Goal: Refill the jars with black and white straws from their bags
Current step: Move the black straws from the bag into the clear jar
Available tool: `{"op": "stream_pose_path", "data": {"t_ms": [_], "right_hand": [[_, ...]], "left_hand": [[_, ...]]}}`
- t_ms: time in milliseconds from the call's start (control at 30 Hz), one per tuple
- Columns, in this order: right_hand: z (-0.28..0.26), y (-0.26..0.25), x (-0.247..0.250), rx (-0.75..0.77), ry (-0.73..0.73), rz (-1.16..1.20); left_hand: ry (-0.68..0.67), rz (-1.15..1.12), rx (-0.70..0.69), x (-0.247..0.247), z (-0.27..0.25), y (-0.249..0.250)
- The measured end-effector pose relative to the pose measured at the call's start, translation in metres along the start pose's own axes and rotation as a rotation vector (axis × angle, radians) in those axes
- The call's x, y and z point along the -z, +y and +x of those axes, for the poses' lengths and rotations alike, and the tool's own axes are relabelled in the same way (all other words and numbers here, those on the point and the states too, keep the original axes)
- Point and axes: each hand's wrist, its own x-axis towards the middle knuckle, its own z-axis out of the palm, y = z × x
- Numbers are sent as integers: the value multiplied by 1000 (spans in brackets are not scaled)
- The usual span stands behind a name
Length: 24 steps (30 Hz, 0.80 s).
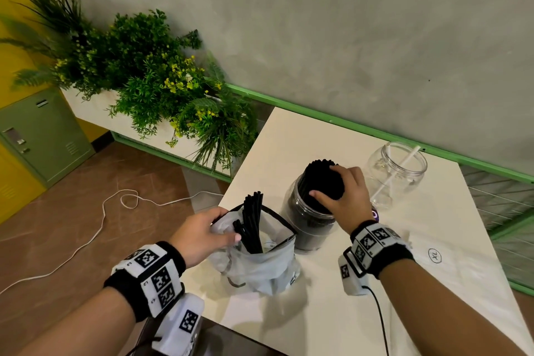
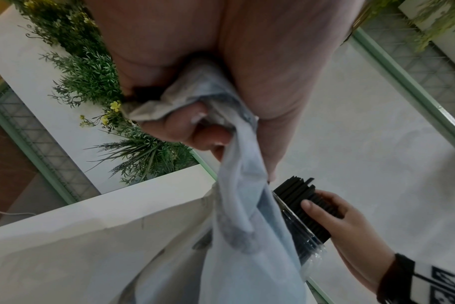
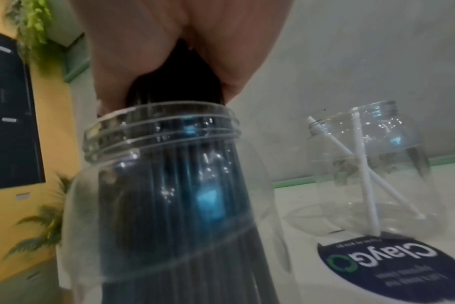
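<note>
A clear jar (image 1: 306, 220) (image 3: 169, 185) stands mid-table, packed with a thick bundle of black straws (image 1: 320, 179) (image 2: 307, 205) (image 3: 174, 88). My right hand (image 1: 342, 196) (image 2: 333, 216) grips that bundle just above the jar's mouth. To its left a translucent plastic bag (image 1: 260, 266) (image 2: 237, 205) stands open with several black straws (image 1: 251, 222) sticking out. My left hand (image 1: 202, 235) (image 2: 203, 131) pinches the bag's bunched left rim. A second clear jar (image 1: 397, 173) (image 3: 372, 164) at the back right holds two white straws (image 1: 410, 157) (image 3: 361, 170).
The white table (image 1: 404, 283) ends close to the bag on the left, with brown floor and a white cable (image 1: 104, 211) below. A planter of green plants (image 1: 161, 89) stands beyond the left corner. A flat white bag (image 1: 450, 257) with a round dark label (image 3: 392, 269) lies at right.
</note>
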Motion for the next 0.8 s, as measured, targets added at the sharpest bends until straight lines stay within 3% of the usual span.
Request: {"op": "stream_pose_path", "data": {"t_ms": [100,200,300,400,600,733,800], "right_hand": [[15,-10,3,50,54,-49],[16,-4,-1,95,60,-280],[7,5,-1,37,8,-147],[6,8,6,-17,67,16],[14,20,16,-86,-170,-1],[5,12,22,-51,-94,-71],[-6,9,21,14,-150,-169]], "left_hand": [[-5,-22,-1,-1,-1,1],[-5,-32,-7,-2,-3,0],[-6,-54,-1,-2,-5,-2],[-1,-53,-1,-2,-6,-4],[1,-32,-6,-4,-5,-1],[-1,-57,-15,-4,-6,0],[1,-80,-19,-3,-6,-1]]}}
